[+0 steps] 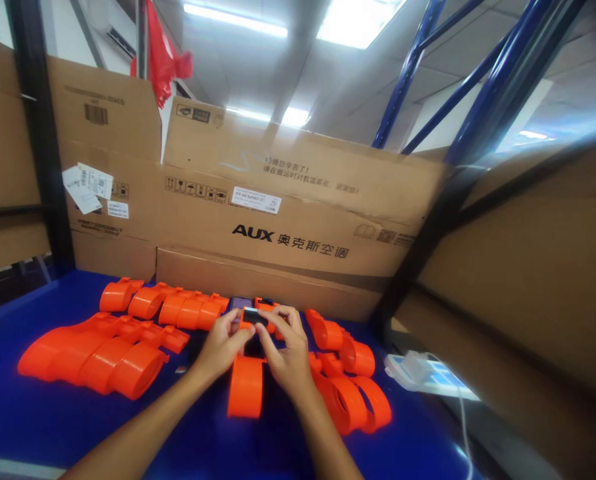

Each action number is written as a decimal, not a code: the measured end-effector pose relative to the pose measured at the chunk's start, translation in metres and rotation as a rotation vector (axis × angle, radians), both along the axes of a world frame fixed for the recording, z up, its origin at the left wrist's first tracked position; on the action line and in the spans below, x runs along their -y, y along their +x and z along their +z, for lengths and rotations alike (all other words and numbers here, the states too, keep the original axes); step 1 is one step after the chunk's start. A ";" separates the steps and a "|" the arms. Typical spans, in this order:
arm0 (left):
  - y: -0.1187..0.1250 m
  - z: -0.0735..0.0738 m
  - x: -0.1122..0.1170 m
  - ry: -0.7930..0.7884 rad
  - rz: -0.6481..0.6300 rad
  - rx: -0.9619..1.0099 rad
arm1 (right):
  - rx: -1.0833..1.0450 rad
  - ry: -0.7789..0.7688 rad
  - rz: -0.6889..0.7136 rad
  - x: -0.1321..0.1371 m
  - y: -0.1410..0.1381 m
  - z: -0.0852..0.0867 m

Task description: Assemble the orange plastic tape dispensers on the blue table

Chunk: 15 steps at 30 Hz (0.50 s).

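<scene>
Between my two hands is an orange tape dispenser with a dark head [255, 316] that has a pale toothed edge. My left hand [224, 343] pinches the head's left side with thumb and fingers. On the other side, my right hand [285, 340] closes its thumb and fingers on the head. An orange ring [246, 388] sits just below the hands and looks like part of the same dispenser; the joint between them is partly hidden. More orange dispensers [138, 370] lie in overlapping rows to the left, and others [348, 400] lie to the right.
A blue table surface [193, 433] lies under everything. Cardboard panels [288, 233] stand along its back. A white power strip [423, 373] with a cable is at the right edge. Dark posts [45, 133] frame the table. Behind my hands lies a dark flat object [241, 303].
</scene>
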<state>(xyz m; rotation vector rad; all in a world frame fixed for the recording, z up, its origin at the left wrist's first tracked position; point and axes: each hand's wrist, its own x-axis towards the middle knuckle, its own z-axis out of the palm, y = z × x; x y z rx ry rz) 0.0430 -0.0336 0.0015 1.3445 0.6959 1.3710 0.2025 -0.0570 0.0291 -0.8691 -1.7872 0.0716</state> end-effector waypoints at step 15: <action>-0.003 -0.010 -0.010 -0.108 0.052 0.089 | 0.313 -0.347 -0.183 -0.025 0.054 -0.026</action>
